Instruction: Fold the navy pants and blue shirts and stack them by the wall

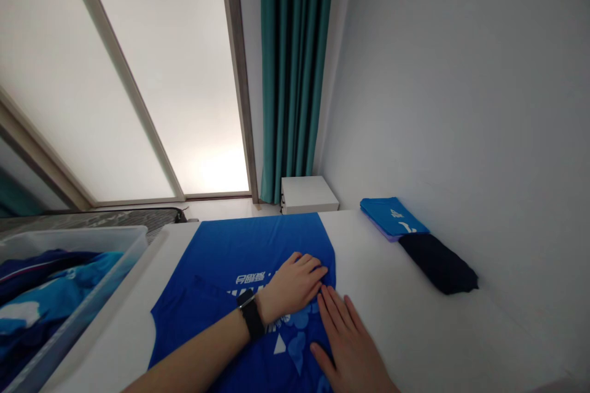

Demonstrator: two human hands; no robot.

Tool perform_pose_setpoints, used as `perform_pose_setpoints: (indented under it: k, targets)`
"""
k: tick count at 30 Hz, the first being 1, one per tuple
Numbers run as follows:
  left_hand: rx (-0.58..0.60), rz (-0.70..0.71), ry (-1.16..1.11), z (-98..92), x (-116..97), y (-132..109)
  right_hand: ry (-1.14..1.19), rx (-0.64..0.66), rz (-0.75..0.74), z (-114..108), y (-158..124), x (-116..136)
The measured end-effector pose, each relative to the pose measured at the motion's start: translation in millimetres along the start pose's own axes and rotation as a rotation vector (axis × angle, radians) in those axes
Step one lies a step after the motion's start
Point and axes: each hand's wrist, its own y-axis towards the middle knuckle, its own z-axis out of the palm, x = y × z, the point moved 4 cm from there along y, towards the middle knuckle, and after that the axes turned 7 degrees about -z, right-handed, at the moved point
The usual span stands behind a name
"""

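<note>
A blue shirt point(258, 239) with white lettering and lighter blue shapes is spread on a white surface, its lower part partly covered by my arms. My left hand point(297, 282), a black watch point(251, 314) on its wrist, rests palm down on the shirt near the right edge. Its fingers are slightly bent and apart, touching the fabric. Just below it, my right hand point(348, 338) lies flat with fingers stretched along the same edge, thumb spread out over the cloth. The fingertips of both hands nearly meet.
On the left stands a translucent plastic bin point(133, 239) holding blue and navy clothes point(69, 282). A folded blue garment point(394, 215) and a dark folded garment point(437, 264) lie by the wall at right. Beyond the white surface point(369, 270) are a white cabinet point(308, 191) and green curtain point(295, 73).
</note>
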Motion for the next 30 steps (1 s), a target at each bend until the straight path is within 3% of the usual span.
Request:
perform_pose_setpoints:
  k: [8,13,17,21,24,30]
  targets:
    - [0.008,-0.051,-0.045,35.7,8.9,28.9,0.014,0.06,0.046,3.0,-3.5,5.0]
    - [0.02,-0.064,-0.058,33.0,9.4,26.4,0.071,0.086,0.081,0.1,-4.7,3.1]
    - [0.008,-0.136,-0.119,20.7,11.2,19.1,0.122,0.087,0.2,-18.8,6.5,-19.6]
    - [0.017,-0.248,-0.114,21.4,13.5,6.6,0.16,0.114,0.11,-33.6,26.9,-42.9]
    - [0.046,-0.272,-0.094,30.6,13.4,-1.3,0.163,0.149,0.056,-29.2,35.0,-59.4]
    - [0.045,-0.273,-0.068,41.1,12.0,-5.5,0.108,0.142,0.108,-10.3,36.9,-86.5]
